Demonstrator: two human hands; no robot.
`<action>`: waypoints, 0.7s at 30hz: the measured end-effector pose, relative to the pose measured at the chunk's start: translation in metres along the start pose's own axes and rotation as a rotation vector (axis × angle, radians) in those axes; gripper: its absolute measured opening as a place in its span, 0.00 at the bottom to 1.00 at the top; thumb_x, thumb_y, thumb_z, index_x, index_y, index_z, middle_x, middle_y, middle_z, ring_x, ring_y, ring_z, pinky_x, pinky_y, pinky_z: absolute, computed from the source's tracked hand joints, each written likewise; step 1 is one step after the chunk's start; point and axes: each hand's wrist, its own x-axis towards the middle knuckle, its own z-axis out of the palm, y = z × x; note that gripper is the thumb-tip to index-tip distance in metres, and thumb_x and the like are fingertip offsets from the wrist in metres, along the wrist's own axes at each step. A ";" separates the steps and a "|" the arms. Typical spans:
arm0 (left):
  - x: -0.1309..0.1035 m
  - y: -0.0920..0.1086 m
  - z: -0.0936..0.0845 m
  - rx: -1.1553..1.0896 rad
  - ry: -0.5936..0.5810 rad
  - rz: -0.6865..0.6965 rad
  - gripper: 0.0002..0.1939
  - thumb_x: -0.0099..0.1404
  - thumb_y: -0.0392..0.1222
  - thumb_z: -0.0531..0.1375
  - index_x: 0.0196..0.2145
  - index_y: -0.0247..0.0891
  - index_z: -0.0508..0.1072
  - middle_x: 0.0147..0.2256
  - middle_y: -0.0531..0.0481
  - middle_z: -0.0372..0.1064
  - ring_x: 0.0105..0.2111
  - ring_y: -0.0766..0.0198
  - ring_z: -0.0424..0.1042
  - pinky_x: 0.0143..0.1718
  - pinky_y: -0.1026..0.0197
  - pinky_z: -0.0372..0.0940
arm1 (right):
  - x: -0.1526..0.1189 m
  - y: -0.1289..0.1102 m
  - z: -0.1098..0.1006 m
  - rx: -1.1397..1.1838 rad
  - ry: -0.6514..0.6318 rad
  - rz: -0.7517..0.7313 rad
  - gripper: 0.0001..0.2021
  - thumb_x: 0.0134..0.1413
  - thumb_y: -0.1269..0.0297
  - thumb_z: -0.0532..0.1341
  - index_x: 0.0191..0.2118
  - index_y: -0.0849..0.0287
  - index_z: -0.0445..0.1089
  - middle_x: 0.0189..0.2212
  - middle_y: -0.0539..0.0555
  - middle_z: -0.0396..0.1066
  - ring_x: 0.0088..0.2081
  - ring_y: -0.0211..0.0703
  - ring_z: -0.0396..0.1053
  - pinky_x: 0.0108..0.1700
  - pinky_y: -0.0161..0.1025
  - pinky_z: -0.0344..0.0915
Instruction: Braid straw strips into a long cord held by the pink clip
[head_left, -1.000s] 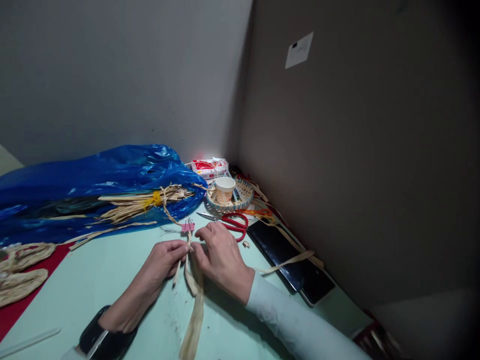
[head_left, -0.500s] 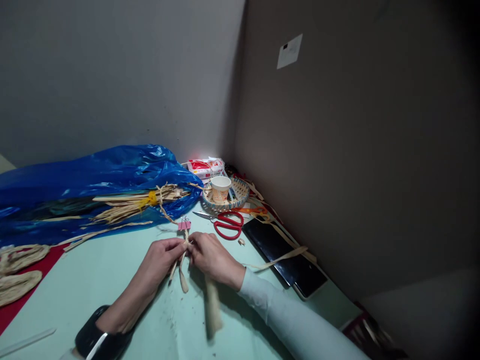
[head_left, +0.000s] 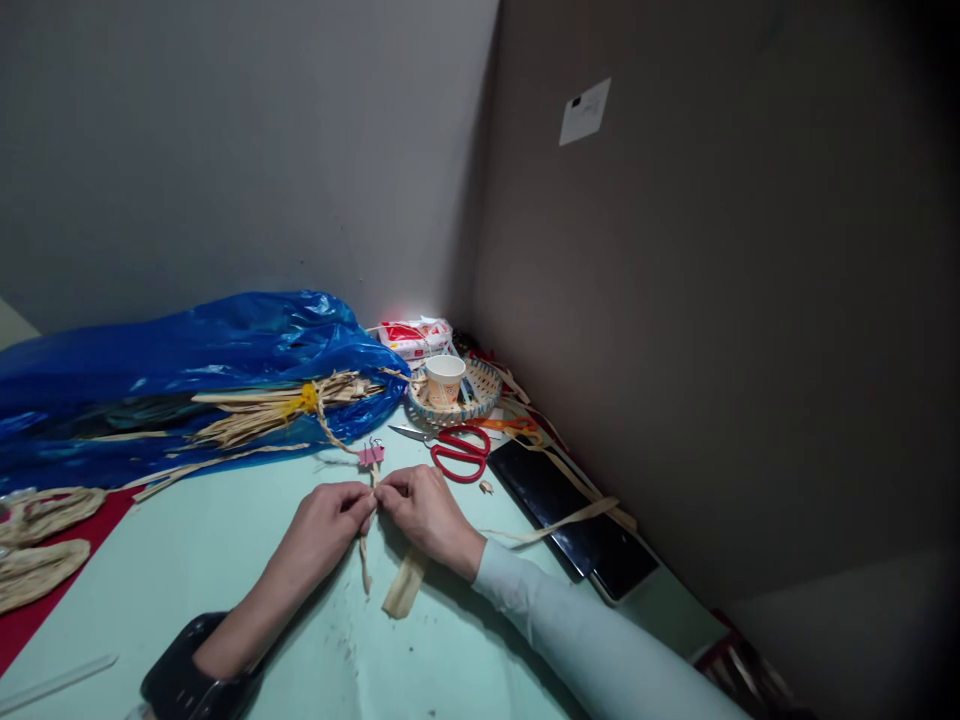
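My left hand pinches pale dried fibre strips just below a pink binder clip, which grips their top end. Facing it, my right hand is also closed in a pinch on the strips, its fingertips almost meeting those of the left. One thin fibre strip hangs down beneath the left fingers. A wider flat strip comes out from under my right hand onto the table. The exact crossing of the strips between the fingertips is hidden.
Red-handled scissors lie beyond my right hand, near a basket with a paper cup. Dark flat devices rest at right. A blue plastic bag with a tied fibre bundle lies back left. Woven fibre pieces sit left.
The wide strip's free end has swung left and settled flatter. Fewer strip ends now show below my left hand. Both hands stay pinched below the clip.
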 end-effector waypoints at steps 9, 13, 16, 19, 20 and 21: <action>-0.025 0.027 0.010 0.376 0.106 0.052 0.17 0.65 0.43 0.46 0.26 0.40 0.72 0.27 0.42 0.74 0.28 0.51 0.71 0.31 0.56 0.57 | 0.000 0.005 0.007 0.371 0.050 0.089 0.12 0.52 0.71 0.57 0.20 0.64 0.71 0.17 0.47 0.62 0.23 0.34 0.57 0.27 0.33 0.51; -0.037 0.026 0.039 0.463 0.067 0.113 0.19 0.65 0.37 0.44 0.36 0.36 0.74 0.36 0.35 0.77 0.33 0.47 0.76 0.33 0.54 0.59 | 0.000 0.007 0.002 0.551 -0.004 0.127 0.13 0.51 0.64 0.60 0.20 0.64 0.70 0.17 0.47 0.60 0.23 0.34 0.54 0.27 0.32 0.51; -0.040 0.024 0.043 0.481 0.032 0.141 0.19 0.65 0.35 0.44 0.36 0.36 0.74 0.39 0.35 0.77 0.33 0.49 0.77 0.33 0.54 0.60 | 0.000 0.007 -0.001 0.656 -0.042 0.148 0.12 0.49 0.60 0.62 0.25 0.65 0.75 0.20 0.48 0.64 0.24 0.35 0.56 0.27 0.33 0.52; -0.036 0.025 0.028 0.406 0.052 0.135 0.19 0.68 0.42 0.45 0.29 0.40 0.72 0.31 0.43 0.76 0.31 0.53 0.74 0.34 0.56 0.60 | 0.001 0.008 -0.001 0.710 -0.046 0.171 0.11 0.47 0.62 0.62 0.25 0.65 0.75 0.18 0.48 0.64 0.23 0.34 0.54 0.26 0.32 0.50; -0.033 0.025 0.021 0.338 0.087 0.113 0.19 0.68 0.46 0.46 0.25 0.41 0.71 0.28 0.45 0.74 0.30 0.55 0.72 0.34 0.56 0.60 | 0.001 0.008 0.000 0.719 -0.052 0.180 0.11 0.47 0.62 0.61 0.24 0.65 0.74 0.16 0.47 0.62 0.21 0.33 0.53 0.25 0.32 0.49; -0.029 0.025 0.014 0.245 0.145 0.070 0.19 0.68 0.49 0.48 0.24 0.41 0.70 0.27 0.46 0.72 0.30 0.55 0.71 0.36 0.56 0.60 | 0.001 0.008 0.001 0.724 -0.061 0.188 0.11 0.48 0.62 0.61 0.22 0.64 0.73 0.15 0.46 0.60 0.20 0.33 0.51 0.24 0.32 0.48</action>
